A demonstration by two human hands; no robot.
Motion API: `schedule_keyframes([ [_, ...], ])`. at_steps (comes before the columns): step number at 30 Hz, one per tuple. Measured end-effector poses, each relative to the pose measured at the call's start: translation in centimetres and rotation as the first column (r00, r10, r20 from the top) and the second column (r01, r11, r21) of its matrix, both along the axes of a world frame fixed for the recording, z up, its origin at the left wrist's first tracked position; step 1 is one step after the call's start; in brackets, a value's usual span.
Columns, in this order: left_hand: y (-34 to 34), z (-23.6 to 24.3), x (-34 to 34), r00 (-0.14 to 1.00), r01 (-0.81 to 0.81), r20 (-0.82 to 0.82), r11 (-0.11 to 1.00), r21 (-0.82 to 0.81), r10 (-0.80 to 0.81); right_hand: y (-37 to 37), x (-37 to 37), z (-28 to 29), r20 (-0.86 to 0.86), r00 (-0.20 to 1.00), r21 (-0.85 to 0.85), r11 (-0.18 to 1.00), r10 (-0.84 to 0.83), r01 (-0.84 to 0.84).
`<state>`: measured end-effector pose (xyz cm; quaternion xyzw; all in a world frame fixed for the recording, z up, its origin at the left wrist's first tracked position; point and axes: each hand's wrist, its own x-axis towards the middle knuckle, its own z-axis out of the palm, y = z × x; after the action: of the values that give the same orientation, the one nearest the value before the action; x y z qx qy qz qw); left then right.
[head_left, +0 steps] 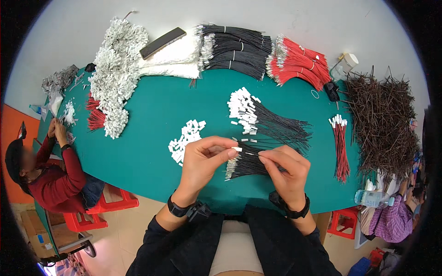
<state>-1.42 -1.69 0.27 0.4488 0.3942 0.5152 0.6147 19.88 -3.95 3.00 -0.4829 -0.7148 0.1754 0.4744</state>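
My left hand pinches a small white housing between thumb and forefinger. Just to its right, my right hand grips a thin black wire that runs toward the housing; whether its tip is inside cannot be seen. Below and behind my fingers lies a bundle of black wires with bare metal tips. Beyond it are black wires fitted with white housings. A loose pile of white housings lies left of my hands.
Red wires, brown wire heap, black bundles, red bundles and white piles surround the green table's working area. A co-worker sits left; another person's sleeve shows right, beside a bottle.
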Motion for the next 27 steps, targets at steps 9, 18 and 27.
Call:
schedule_keyframes([
  [9, -0.18, 0.14, 0.01, 0.999, 0.030, -0.032, 0.999, -0.032, -0.031, 0.17, 0.18, 0.27, 0.096, 0.995, 0.107, 0.994, 0.018, -0.028],
  [18, -0.38, 0.35, 0.15, 0.998, 0.055, -0.032, 0.998, -0.036, -0.056, 0.17, -0.32, 0.20, 0.083, 0.996, 0.075, 0.997, 0.029, -0.035],
  [27, -0.53, 0.39, 0.30, 0.998, 0.051, -0.048, 0.999, 0.010, -0.051, 0.13, -0.53, 0.12, -0.108, 0.991, -0.123, 0.988, 0.076, -0.090],
])
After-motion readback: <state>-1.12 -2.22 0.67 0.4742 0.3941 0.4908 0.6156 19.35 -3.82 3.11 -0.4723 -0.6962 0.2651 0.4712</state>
